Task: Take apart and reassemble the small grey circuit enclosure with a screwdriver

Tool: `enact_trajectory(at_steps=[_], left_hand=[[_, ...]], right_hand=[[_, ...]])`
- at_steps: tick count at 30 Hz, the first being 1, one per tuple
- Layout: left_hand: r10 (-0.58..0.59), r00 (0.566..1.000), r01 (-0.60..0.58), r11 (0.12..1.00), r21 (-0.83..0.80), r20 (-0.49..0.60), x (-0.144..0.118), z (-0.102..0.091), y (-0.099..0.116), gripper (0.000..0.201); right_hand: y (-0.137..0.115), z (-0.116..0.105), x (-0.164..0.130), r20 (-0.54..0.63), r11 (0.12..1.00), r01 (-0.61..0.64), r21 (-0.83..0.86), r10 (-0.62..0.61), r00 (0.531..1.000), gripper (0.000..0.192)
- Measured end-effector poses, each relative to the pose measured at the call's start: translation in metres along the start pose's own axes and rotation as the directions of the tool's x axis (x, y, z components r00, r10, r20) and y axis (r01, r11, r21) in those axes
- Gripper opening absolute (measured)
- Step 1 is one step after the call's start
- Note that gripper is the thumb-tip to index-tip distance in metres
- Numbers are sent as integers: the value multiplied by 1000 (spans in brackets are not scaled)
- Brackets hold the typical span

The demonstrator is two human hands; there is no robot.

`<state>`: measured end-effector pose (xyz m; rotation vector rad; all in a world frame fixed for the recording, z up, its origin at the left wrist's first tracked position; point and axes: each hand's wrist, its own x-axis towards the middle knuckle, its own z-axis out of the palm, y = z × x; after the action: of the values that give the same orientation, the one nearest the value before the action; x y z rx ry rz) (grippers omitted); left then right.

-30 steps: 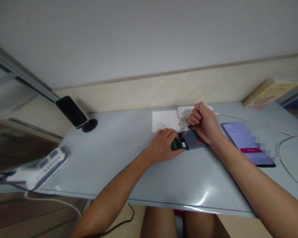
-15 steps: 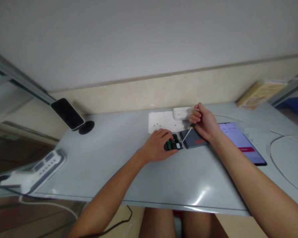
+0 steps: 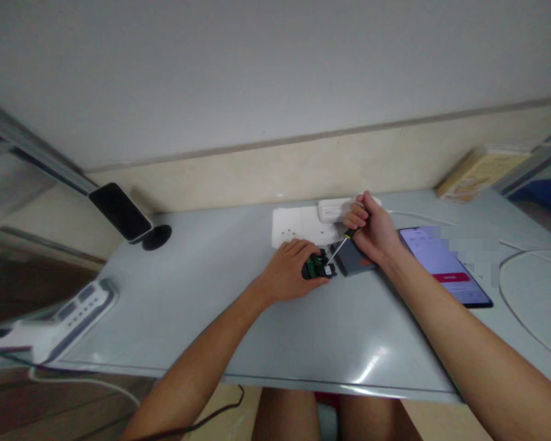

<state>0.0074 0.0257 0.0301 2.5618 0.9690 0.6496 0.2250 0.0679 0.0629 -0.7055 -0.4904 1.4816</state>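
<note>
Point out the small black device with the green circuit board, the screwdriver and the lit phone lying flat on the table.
small black device with green circuit board (image 3: 318, 267), head view, on its exposed green board.
thin-shafted screwdriver (image 3: 337, 249), head view, on its metal shaft.
lit flat phone (image 3: 443, 263), head view, on its bright screen.

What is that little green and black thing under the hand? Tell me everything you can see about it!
The small device is a black shell lying open on the grey table, with a green circuit board showing inside and a small white part at its right end. It looks like hard plastic. The left hand grips it from the left and pins it down. The thin metal tip of the screwdriver, held in the right hand, points down at its right end. A dark grey case lies just beside it.
</note>
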Motion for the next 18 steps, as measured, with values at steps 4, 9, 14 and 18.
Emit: enact_trajectory(at_steps=[4, 9, 14, 18], left_hand=[[6, 1000, -7, 1000, -19, -12, -1, 1, -1, 45], [6, 1000, -6, 999, -31, -16, 0, 2, -2, 44], [14, 999, -16, 999, -44, -42, 0, 1, 0, 46], [9, 993, -18, 997, -73, -119, -1, 0, 1, 31]], right_hand=[[-5, -5, 4, -16, 999, 4, 32, -3, 1000, 30], [-7, 2, -1, -12, 998, 38, 40, -37, 999, 29], [-4, 11, -7, 1, 996, 82, 28, -82, 997, 31], [-3, 15, -9, 21, 994, 108, 9, -108, 994, 33]])
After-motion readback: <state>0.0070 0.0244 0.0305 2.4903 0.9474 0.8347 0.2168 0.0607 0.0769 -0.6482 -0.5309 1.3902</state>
